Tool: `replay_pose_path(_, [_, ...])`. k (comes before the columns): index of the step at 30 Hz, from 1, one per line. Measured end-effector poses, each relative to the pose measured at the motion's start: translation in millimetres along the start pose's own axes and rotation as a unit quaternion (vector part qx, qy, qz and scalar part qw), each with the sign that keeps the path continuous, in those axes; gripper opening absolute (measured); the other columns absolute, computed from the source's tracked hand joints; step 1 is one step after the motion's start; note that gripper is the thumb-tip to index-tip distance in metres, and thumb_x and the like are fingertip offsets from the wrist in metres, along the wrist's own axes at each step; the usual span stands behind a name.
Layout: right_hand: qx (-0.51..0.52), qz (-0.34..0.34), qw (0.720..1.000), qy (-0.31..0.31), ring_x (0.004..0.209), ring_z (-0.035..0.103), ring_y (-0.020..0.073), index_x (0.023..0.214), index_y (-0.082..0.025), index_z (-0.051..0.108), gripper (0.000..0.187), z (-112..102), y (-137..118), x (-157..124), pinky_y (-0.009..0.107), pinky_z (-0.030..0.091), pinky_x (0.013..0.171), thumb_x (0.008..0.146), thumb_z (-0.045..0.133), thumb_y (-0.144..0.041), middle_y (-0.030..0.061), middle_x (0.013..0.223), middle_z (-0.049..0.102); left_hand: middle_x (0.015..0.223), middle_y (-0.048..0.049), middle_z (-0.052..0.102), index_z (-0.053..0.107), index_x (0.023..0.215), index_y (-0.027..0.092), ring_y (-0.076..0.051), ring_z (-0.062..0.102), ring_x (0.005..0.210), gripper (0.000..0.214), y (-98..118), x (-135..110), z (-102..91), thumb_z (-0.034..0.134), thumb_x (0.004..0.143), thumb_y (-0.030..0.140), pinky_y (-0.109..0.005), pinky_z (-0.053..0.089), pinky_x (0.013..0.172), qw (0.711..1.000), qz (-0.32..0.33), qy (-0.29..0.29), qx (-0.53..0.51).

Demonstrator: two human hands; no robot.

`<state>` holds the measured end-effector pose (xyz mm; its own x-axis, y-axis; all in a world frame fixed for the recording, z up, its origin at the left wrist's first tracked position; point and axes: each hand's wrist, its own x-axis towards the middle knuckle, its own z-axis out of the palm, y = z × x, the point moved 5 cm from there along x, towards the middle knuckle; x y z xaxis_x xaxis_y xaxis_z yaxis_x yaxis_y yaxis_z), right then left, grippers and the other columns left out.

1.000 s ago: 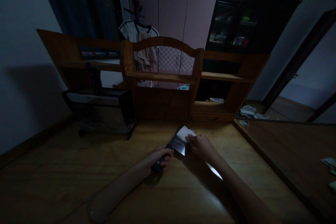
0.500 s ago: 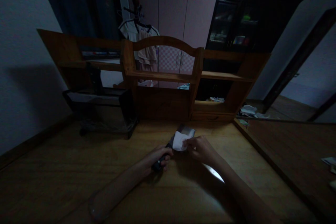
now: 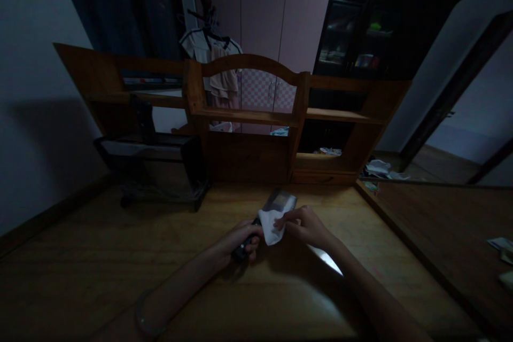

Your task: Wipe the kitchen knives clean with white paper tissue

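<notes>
My left hand (image 3: 240,239) is closed round the dark handle of a cleaver (image 3: 281,202), whose broad metal blade points away from me over the wooden desk top (image 3: 120,256). My right hand (image 3: 305,224) pinches a white tissue (image 3: 271,226) and presses it on the blade close to the handle. Both forearms rest low over the desk. The room is dim.
A wooden shelf unit (image 3: 248,117) stands along the back of the desk. A black wire tray (image 3: 152,163) sits at the back left. Papers (image 3: 380,170) lie at the right end, and a second dark surface (image 3: 452,235) adjoins on the right.
My right hand has drawn the tissue down the blade from its far end toward the handle. The left hand kept its grip and barely moved.
</notes>
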<state>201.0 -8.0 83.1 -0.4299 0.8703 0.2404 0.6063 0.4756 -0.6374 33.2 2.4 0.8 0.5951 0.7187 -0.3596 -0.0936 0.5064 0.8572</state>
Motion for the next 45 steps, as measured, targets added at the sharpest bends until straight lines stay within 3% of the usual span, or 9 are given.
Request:
replay_pose_path(7, [0.184, 0.031, 0.982, -0.036, 0.077, 0.067, 0.0198, 0.073, -0.014, 0.073, 0.027, 6.6, 9.4, 6.3, 0.029, 0.049, 0.076, 0.076, 0.047, -0.016, 0.004, 0.078, 0.073, 0.053, 0.009, 0.04, 0.049, 0.079, 0.019, -0.004, 0.029, 0.035, 0.014, -0.3, 0.4, 0.4, 0.059, 0.07, 0.024, -0.019, 0.039, 0.036, 1.0, 0.012, -0.012, 0.0])
replay_pose_path(11, [0.226, 0.045, 0.972, -0.049, 0.07, 0.066, 0.0188, 0.066, -0.013, 0.07, 0.028, 9.5, 14.6, 7.6, 0.028, 0.049, 0.072, 0.074, 0.043, -0.013, 0.0043, 0.07, 0.071, 0.052, 0.009, 0.04, 0.048, 0.078, 0.019, -0.004, 0.029, 0.035, 0.015, 0.9, -2.0, 1.9, 0.06, 0.069, 0.025, -0.018, 0.038, 0.036, 1.0, 0.01, -0.002, 0.01])
replay_pose_path(17, [0.236, 0.038, 0.968, -0.071, 0.066, 0.065, 0.0175, 0.069, -0.013, 0.072, 0.029, 10.7, 14.0, 5.6, 0.026, 0.048, 0.067, 0.074, 0.043, -0.013, 0.0042, 0.07, 0.071, 0.052, 0.0089, 0.041, 0.051, 0.081, 0.019, -0.005, 0.029, 0.035, 0.016, 2.6, -3.3, 3.7, 0.06, 0.069, 0.024, -0.019, 0.038, 0.036, 1.0, 0.022, -0.004, 0.022])
replay_pose_path(28, [0.208, -0.003, 0.976, -0.055, 0.094, 0.066, 0.0224, 0.095, -0.017, 0.074, 0.031, 13.8, -1.3, 3.8, 0.035, 0.048, 0.089, 0.078, 0.049, -0.015, 0.0042, 0.098, 0.073, 0.052, 0.0094, 0.037, 0.048, 0.073, 0.019, -0.004, 0.027, 0.036, 0.016, 3.1, -2.5, 3.2, 0.062, 0.069, 0.025, -0.019, 0.036, 0.036, 1.0, 0.0, -0.008, -0.003])
replay_pose_path(45, [0.206, -0.015, 0.976, -0.063, 0.098, 0.065, 0.0227, 0.093, -0.017, 0.074, 0.032, 12.8, -2.0, 4.5, 0.037, 0.046, 0.093, 0.078, 0.046, -0.014, 0.0047, 0.103, 0.071, 0.052, 0.0093, 0.039, 0.048, 0.075, 0.019, -0.003, 0.028, 0.036, 0.016, 0.9, -1.5, 0.6, 0.062, 0.07, 0.026, -0.018, 0.036, 0.037, 1.0, -0.007, 0.001, -0.005])
